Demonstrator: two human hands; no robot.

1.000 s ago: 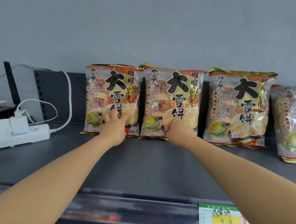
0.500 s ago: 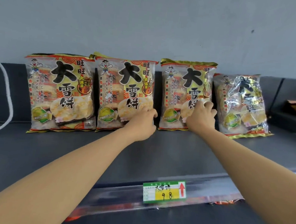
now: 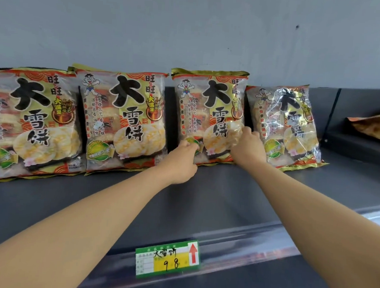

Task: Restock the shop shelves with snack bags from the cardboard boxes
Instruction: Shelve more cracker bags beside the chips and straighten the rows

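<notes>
At the shelf's front edge, a green-and-yellow price tag (image 3: 167, 261) sits on the rail. Beyond it, on the dark shelf (image 3: 203, 201), the left hand (image 3: 181, 163) and right hand (image 3: 249, 148) grip the lower corners of the third snack bag (image 3: 209, 109), which stands upright beside three matching bags (image 3: 123, 116) against the grey wall (image 3: 192, 31).

The leftmost snack bag (image 3: 28, 121) and the brown packet (image 3: 374, 127) at far right are cut off by the picture's edges. The left hand (image 3: 181, 163) hides its own fingers and the lower corner of the third snack bag (image 3: 209, 113), so its grip cannot be judged. The fingers of the right hand (image 3: 248, 150) vanish behind that bag's right edge.
</notes>
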